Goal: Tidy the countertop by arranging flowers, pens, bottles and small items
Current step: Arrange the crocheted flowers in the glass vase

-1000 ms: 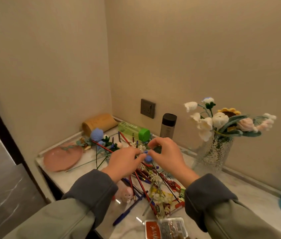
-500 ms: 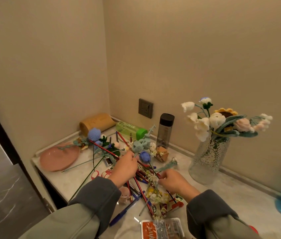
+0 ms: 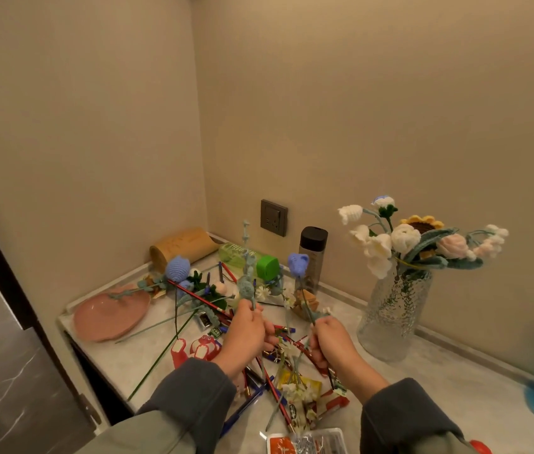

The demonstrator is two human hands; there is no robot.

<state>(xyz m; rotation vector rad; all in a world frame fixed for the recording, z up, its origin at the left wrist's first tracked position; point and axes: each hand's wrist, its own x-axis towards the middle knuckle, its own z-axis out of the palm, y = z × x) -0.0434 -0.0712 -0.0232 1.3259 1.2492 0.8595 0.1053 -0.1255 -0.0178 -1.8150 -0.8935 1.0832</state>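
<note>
The left hand (image 3: 246, 332) grips a grey-green crochet sprig (image 3: 247, 285) upright; the right hand (image 3: 331, 342) grips a blue crochet flower (image 3: 298, 263) by its stem, both above scattered pens (image 3: 270, 386) near the countertop's (image 3: 147, 352) middle, left of the glass vase (image 3: 393, 316)

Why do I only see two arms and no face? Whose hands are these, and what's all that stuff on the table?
There is no machine here, just a person tidying up. A camera on their head looks forward and down, so you see what they see: their own sleeves and hands. The left hand holds a grey-blue knitted sprig. The right hand holds a blue knitted flower by its stem. On the right stands a glass vase holding knitted flowers. On the countertop lie a pink plate, jumbled pens, more flowers, and a green-capped bottle on its side.
</note>
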